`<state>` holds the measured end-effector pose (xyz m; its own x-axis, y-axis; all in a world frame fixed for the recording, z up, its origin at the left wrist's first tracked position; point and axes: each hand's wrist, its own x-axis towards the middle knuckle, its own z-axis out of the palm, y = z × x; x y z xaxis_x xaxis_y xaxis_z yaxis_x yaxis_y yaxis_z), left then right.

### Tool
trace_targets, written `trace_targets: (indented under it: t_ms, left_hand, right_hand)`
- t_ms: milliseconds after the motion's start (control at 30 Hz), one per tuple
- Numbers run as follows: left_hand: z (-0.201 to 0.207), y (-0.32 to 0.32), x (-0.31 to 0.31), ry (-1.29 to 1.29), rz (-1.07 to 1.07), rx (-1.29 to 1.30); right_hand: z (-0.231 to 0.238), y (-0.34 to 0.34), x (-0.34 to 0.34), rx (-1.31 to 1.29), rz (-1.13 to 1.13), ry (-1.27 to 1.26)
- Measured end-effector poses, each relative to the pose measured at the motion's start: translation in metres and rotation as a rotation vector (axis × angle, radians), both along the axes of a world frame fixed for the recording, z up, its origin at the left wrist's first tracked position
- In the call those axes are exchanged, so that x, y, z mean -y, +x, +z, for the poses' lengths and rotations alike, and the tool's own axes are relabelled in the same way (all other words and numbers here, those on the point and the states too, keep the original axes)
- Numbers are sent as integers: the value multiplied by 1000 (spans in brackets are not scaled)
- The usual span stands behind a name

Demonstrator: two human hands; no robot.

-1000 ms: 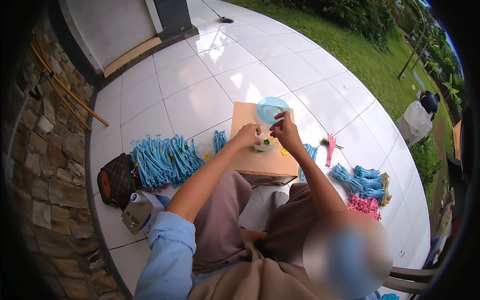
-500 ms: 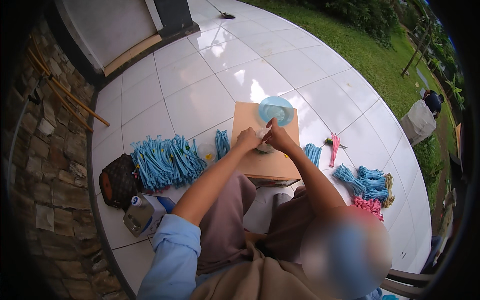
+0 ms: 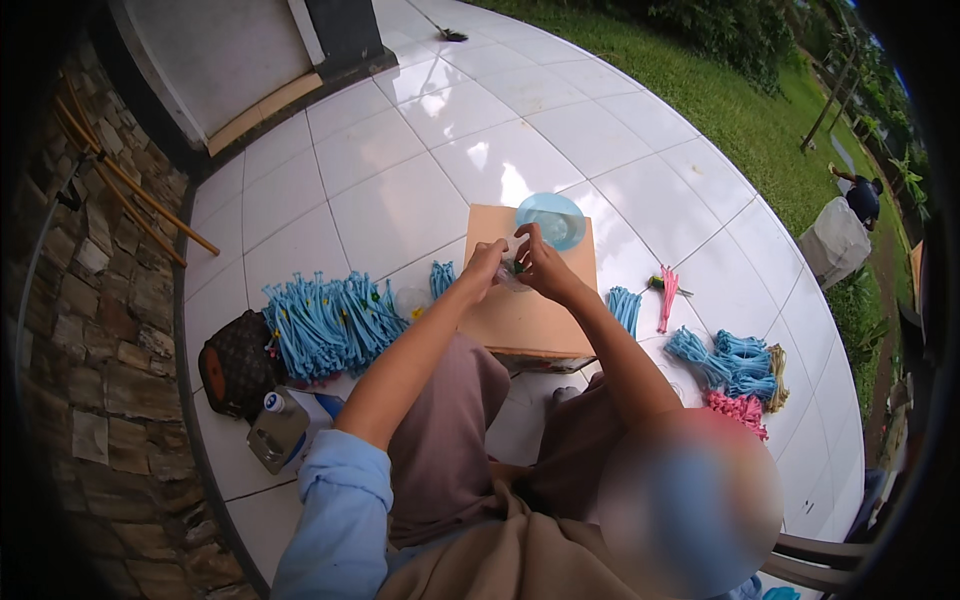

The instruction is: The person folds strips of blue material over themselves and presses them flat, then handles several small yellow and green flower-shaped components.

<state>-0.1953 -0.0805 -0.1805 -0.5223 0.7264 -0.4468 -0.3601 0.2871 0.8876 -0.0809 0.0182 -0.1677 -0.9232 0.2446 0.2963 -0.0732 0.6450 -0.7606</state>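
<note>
Both hands meet over the left part of a brown cardboard box (image 3: 530,322). Between them is a small piece of clear plastic (image 3: 513,281), with a bit of dark green showing near my right fingertips; its exact kind is too small to tell. My left hand (image 3: 484,268) is closed on the plastic's left side. My right hand (image 3: 543,266) pinches at its right side, index finger bent above the rest. Just beyond the right hand, a light blue round bowl (image 3: 565,236) rests on the box's far edge.
Left lie bundles of light blue strips (image 3: 330,325), a dark brown bag (image 3: 240,362) and a grey bottle (image 3: 277,435). Right are more blue bundles (image 3: 623,308), pink strips (image 3: 668,300), a pink pile (image 3: 738,414) and a tan bundle (image 3: 778,378). A person (image 3: 862,198) bends beside a white sack (image 3: 838,240) outside.
Both hands have shifted slightly up and left over the box, bringing the clear plastic with them. Green now shows between the fingers. Outside, the person's arm has swung out.
</note>
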Motion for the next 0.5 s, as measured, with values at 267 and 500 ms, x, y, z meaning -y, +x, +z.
trace_targets:
  t_ms: [267,500]
  left_hand:
    - [0,7,-4,86,92,-63]
    - [1,14,-6,-170,7,-342]
  right_hand:
    - [19,6,5,-34,-75,-116]
    - [20,11,-1,-117,-91,89]
